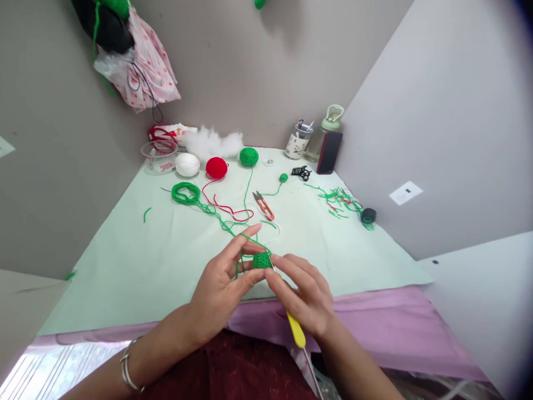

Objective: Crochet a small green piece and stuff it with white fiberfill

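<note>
Near the table's front edge, my left hand [225, 278] pinches a small green crochet piece [261, 260] between thumb and fingers. Green yarn runs over its raised index finger and back across the table. My right hand [302, 291] grips a crochet hook with a yellow handle [296, 331], whose metal tip meets the upper right edge of the piece. Below the handle a thin metal shaft sticks out toward my lap. Beyond my hands lie orange-handled thread snips [264, 206] and a loose coil of green yarn [185, 193].
Along the back stand a clear plastic tub [160, 161], balls of white [187, 165], red [217, 168] and green yarn [249, 156], white stuffing [212, 143], a pen cup [298, 143], a bottle [317, 141] and a phone [330, 153]. Yarn scraps [339, 200] lie right, beside black tape [368, 215].
</note>
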Motion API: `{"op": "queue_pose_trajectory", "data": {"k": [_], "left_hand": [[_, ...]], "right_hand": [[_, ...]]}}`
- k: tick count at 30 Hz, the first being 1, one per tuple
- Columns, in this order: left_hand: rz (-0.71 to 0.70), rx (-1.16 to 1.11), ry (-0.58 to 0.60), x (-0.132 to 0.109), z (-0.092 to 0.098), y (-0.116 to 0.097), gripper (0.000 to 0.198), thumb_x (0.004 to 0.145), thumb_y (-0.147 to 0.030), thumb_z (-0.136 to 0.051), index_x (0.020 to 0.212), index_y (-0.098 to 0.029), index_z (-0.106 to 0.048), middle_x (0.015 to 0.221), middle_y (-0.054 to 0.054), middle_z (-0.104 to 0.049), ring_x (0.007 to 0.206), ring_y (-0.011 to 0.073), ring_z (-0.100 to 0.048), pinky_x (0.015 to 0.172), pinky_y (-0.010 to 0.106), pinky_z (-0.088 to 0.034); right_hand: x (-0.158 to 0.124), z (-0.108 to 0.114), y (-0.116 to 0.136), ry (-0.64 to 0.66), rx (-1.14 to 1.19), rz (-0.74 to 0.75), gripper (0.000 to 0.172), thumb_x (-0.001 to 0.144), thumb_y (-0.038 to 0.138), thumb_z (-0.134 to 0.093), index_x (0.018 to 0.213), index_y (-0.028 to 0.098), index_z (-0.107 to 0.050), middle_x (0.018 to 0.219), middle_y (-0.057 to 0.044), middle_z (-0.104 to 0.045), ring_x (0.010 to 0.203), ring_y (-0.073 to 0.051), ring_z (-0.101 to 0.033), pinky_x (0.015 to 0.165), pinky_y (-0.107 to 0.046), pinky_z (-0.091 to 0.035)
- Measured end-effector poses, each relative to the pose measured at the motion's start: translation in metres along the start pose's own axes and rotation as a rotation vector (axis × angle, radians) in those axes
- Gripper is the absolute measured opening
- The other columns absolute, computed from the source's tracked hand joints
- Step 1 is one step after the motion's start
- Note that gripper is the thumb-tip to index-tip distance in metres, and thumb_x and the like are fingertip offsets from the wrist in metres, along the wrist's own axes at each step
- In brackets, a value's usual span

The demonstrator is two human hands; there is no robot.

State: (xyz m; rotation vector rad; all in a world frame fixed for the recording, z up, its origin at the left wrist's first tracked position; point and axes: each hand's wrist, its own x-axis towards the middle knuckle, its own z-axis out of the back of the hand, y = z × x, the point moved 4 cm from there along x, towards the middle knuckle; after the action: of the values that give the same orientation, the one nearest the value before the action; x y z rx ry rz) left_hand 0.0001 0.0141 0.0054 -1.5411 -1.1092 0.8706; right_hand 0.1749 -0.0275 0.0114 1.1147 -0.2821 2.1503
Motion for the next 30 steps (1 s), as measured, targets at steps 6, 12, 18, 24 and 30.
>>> {"op": "queue_pose_trajectory", "data": {"k": [6, 12, 18, 24, 30], "left_hand": [[0.19, -0.297, 0.081, 0.0, -0.002, 0.004, 0.069, 0.083, -0.036, -0.088, 0.146, -0.028, -0.063, 0.109, 0.002, -0.068, 0.106, 0.0179, -0.063, 0.102, 0.031, -0.048], [0.368, -0.487, 0.194, 0.009, 0.0, 0.005, 0.082, 0.068, -0.026, -0.097, 0.143, -0.023, -0.065, 0.102, 0.002, -0.065, 0.091, 0.0138, -0.06, 0.086, 0.026, -0.046], [0.204, -0.251, 0.264, 0.015, 0.015, 0.0, 0.082, 0.072, -0.018, -0.093, 0.147, -0.029, -0.062, 0.1, 0.0, -0.06, 0.09, 0.0142, -0.057, 0.083, 0.028, -0.047], [0.132, -0.105, 0.323, 0.016, 0.019, -0.004, 0.073, 0.079, -0.019, -0.089, 0.146, -0.033, -0.064, 0.103, 0.001, -0.06, 0.098, 0.0154, -0.059, 0.09, 0.028, -0.05], [0.175, -0.207, 0.205, 0.01, 0.003, 0.009, 0.073, 0.084, -0.025, -0.085, 0.151, -0.03, -0.059, 0.117, 0.005, -0.069, 0.111, 0.0213, -0.066, 0.099, 0.034, -0.052]], "right_hand": [[0.0, 0.001, 0.003, -0.11, 0.048, 0.028, 0.049, 0.093, 0.008, -0.071, 0.131, 0.039, -0.075, 0.103, -0.005, -0.08, 0.09, -0.023, -0.076, 0.074, -0.037, -0.07], [0.013, 0.002, -0.01, -0.156, 0.422, -0.14, 0.047, 0.101, 0.01, -0.061, 0.141, 0.033, -0.069, 0.111, -0.008, -0.081, 0.095, -0.022, -0.077, 0.074, -0.034, -0.066], [0.026, 0.013, -0.02, -0.115, 0.719, -0.385, 0.026, 0.1, 0.013, -0.065, 0.115, 0.026, -0.081, 0.096, -0.007, -0.082, 0.086, -0.021, -0.076, 0.076, -0.037, -0.064], [0.023, -0.001, -0.038, -0.137, 1.073, -0.786, 0.017, 0.096, 0.034, -0.074, 0.088, 0.021, -0.082, 0.077, -0.005, -0.076, 0.058, -0.016, -0.066, 0.053, -0.03, -0.057], [0.013, -0.009, -0.015, -0.149, 0.493, -0.474, 0.023, 0.098, 0.019, -0.07, 0.111, 0.033, -0.082, 0.095, -0.005, -0.077, 0.083, -0.02, -0.073, 0.074, -0.035, -0.063]]}}
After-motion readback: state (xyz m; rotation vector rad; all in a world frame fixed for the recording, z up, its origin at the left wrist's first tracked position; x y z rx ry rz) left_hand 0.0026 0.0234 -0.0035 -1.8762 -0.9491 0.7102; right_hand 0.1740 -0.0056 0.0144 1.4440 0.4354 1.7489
